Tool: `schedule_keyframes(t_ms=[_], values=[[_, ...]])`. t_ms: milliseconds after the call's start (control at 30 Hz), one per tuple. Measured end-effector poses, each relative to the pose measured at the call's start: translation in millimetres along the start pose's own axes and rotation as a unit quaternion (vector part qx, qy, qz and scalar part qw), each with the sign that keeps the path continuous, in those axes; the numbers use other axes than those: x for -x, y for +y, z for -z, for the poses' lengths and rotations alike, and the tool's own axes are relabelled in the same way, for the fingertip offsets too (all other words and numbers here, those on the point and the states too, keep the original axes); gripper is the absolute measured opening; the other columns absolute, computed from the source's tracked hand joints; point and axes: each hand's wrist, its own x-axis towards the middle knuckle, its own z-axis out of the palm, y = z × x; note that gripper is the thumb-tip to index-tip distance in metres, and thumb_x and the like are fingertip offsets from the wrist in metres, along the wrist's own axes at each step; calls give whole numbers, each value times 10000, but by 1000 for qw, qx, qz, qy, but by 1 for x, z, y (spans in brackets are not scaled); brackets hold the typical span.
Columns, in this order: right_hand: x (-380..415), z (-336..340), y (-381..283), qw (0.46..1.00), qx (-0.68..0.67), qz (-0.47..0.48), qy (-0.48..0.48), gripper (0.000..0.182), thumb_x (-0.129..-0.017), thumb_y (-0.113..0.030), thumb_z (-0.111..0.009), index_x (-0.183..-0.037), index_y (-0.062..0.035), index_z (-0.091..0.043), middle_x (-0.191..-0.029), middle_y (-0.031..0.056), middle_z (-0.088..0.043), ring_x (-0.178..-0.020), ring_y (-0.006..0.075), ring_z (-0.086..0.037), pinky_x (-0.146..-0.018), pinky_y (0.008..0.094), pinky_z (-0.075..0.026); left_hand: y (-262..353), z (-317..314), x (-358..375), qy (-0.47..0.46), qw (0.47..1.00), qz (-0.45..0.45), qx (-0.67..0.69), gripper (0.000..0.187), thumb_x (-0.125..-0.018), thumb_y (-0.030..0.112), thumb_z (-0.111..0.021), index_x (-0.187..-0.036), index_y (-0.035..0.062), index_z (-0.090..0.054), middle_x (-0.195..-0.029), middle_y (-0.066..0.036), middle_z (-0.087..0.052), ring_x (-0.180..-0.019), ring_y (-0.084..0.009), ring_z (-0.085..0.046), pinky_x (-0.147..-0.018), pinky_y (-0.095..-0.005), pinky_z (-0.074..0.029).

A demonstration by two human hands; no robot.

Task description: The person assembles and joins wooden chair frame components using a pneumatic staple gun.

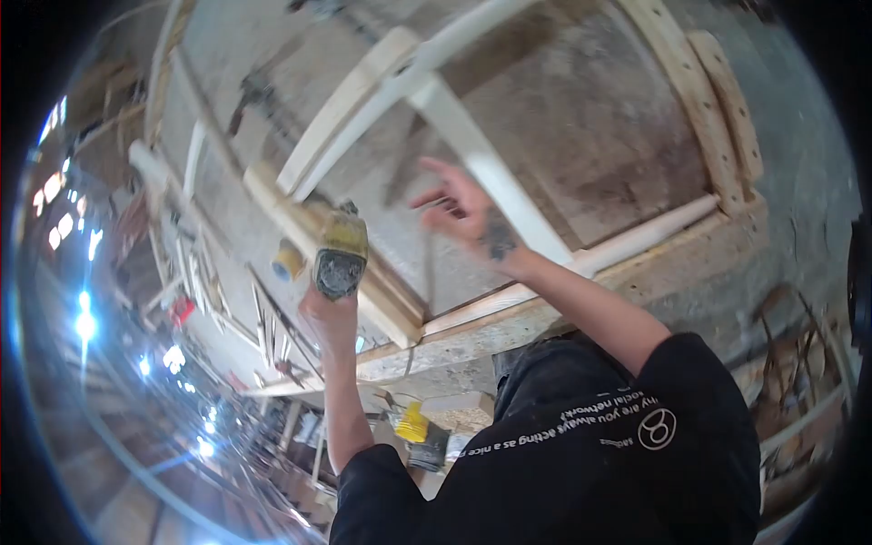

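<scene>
My left hand [331, 313] is wrapped round a yellow and dark power tool [342, 254], held over a thick wooden rail on the left of the frame. My right hand [454, 207] is off the wood, fingers apart and slightly blurred, with nothing visible in it. It hovers just left of a pale slanting wooden piece [490, 168]. That piece meets a curved wooden part [350, 104] near the top. Along the near side of the wooden frame runs a long rail [649, 238]. The tool's front end is hard to make out.
Drilled wooden blocks [727, 109] stand at the right edge of the worktable [581, 100]. A clamp [259, 95] lies at the upper left. Beside the tool is a round yellow-and-blue thing [287, 262]. Below the table edge are a yellow object [413, 422] and scattered wood pieces.
</scene>
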Motion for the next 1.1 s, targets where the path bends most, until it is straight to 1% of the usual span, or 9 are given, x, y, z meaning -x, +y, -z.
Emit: schedule_keyframes(t_ms=[67,333,567,633,700,767,867,1033,1100], values=[[6,-5,17,999,24,-1,26,760,-944,-343,-761,-1524,-21,-392,-1069,101,-695,-886,119,-664,-774,254,-533,-24,23,45,-24,987,159,16,322,-764,194,-841,-967,-27,-723,-811,-228,-720,-790,-450,-704,-685,-467,-541],[31,-78,95,989,136,-64,9,522,-957,-220,-736,-1398,-31,-530,-995,61,-698,-887,113,-649,-805,267,-526,-223,8,239,27,944,321,-67,374,-855,366,-765,-1068,62,-715,-805,-245,-711,-793,-472,-687,-698,-533,-530],[77,-178,219,898,438,-24,-23,650,-901,-347,-778,-1406,-24,-527,-1046,128,-681,-896,183,-658,-843,336,-544,-459,-115,276,-46,938,312,-144,529,-857,219,-691,-1361,108,-571,-864,-191,-709,-813,-372,-707,-677,-482,-552],[87,-209,241,858,513,-36,-17,802,-847,-389,-813,-1446,6,-456,-1188,195,-614,-1024,281,-640,-905,413,-533,-487,-134,272,-46,946,278,-163,607,-839,216,-691,-1410,84,-531,-872,-172,-681,-804,-356,-701,-674,-472,-560],[99,-234,259,755,653,60,0,935,-782,-425,-856,-1471,11,-398,-1257,241,-560,-1166,377,-563,-983,473,-487,-498,-147,277,-39,954,260,-143,679,-825,222,-695,-1455,68,-493,-890,-166,-650,-804,-345,-689,-679,-462,-560],[101,-250,267,729,682,58,13,988,-749,-445,-872,-1474,9,-377,-1274,258,-523,-1206,422,-514,-1009,503,-456,-498,-152,281,-20,961,260,-88,745,-815,238,-701,-1496,60,-454,-917,-173,-614,-813,-339,-673,-691,-453,-553],[99,-283,268,696,714,16,67,1000,-724,-441,-886,-1461,7,-380,-1257,263,-499,-1221,448,-487,-1013,523,-436,-465,-114,257,45,972,226,42,603,-805,314,-742,-1325,70,-560,-1032,-152,-566,-999,-341,-585,-865,-486,-466],[99,-292,289,677,719,62,144,860,-731,-301,-862,-1403,8,-424,-1222,247,-483,-1187,445,-494,-981,527,-436,-367,-72,144,244,914,-12,324,598,-755,341,-844,-1272,137,-623,-1256,-112,-576,-1201,-329,-536,-1037,-514,-383],[99,-301,291,685,709,85,145,790,-742,-259,-838,-1373,8,-446,-1228,241,-479,-1182,441,-494,-1006,507,-425,-343,-104,98,283,886,-64,362,311,-818,314,-813,-1035,115,-714,-1007,-102,-655,-972,-306,-630,-901,-482,-474]])
